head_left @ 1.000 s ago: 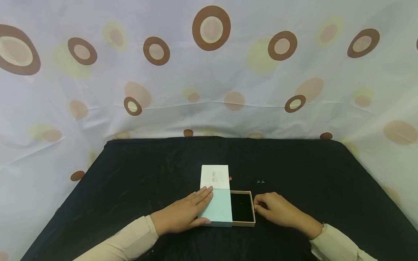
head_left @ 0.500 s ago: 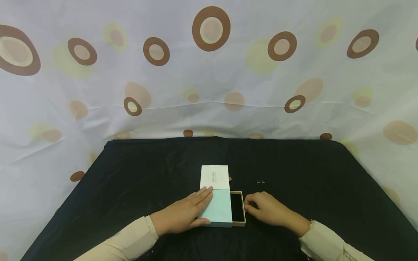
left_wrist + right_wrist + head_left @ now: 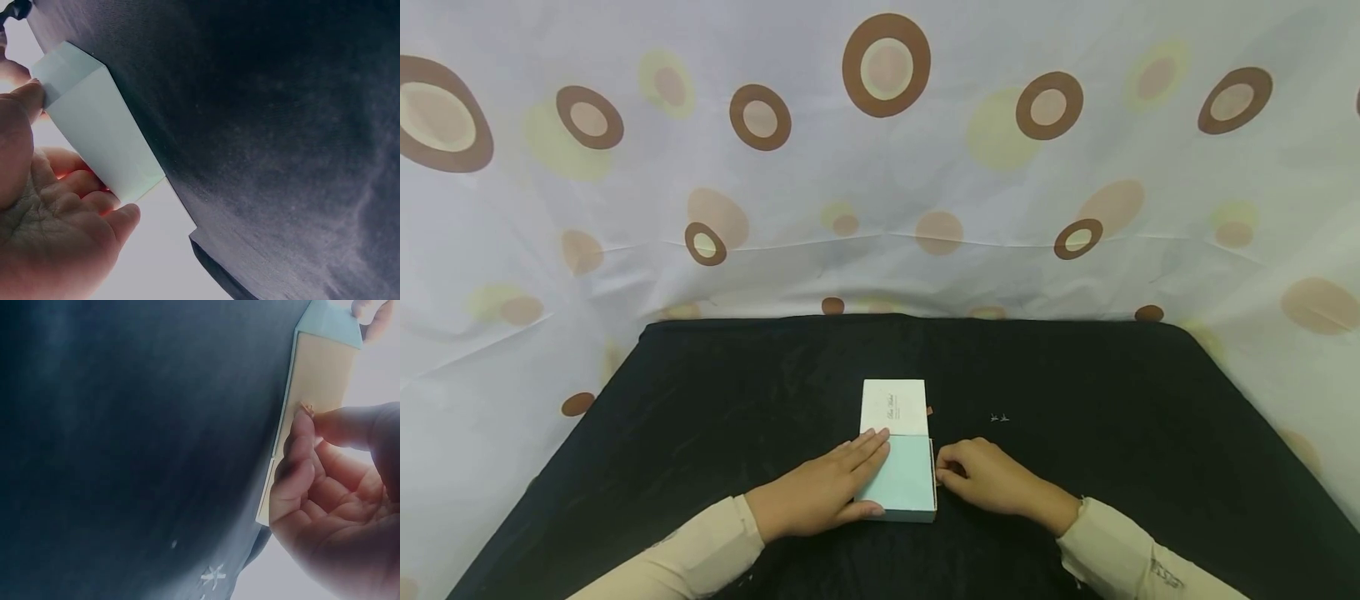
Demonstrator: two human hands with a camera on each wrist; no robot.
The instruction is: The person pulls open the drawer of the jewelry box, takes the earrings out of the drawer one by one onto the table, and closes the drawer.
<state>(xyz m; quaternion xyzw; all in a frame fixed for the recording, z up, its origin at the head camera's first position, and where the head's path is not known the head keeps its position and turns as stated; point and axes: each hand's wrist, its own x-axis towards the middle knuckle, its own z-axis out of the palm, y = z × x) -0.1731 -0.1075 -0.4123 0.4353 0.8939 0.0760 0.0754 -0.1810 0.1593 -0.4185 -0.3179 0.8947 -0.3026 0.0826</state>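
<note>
A pale teal box [image 3: 912,475] lies on the black cloth, with a white section [image 3: 893,404] bearing printed script at its far side. My left hand [image 3: 823,485] rests on the teal top, fingers straight, the thumb by the near edge. Only a thin strip of the tan drawer [image 3: 325,369] shows at the box's right side. With thumb and forefinger, my right hand [image 3: 988,477] pinches a small orange-brown pull tab [image 3: 307,409] on the drawer's front. The drawer's inside is hidden under the teal top.
Two small silvery star-like pieces [image 3: 999,417] lie on the cloth right of the box. An orange tab [image 3: 929,410] sticks out from the white section's right side. Behind the black-covered table [image 3: 760,375] hangs a white curtain [image 3: 880,183] with round patterns.
My right hand has moved left, and the drawer has slid into the teal box until just a thin edge shows. My left hand has stayed in place.
</note>
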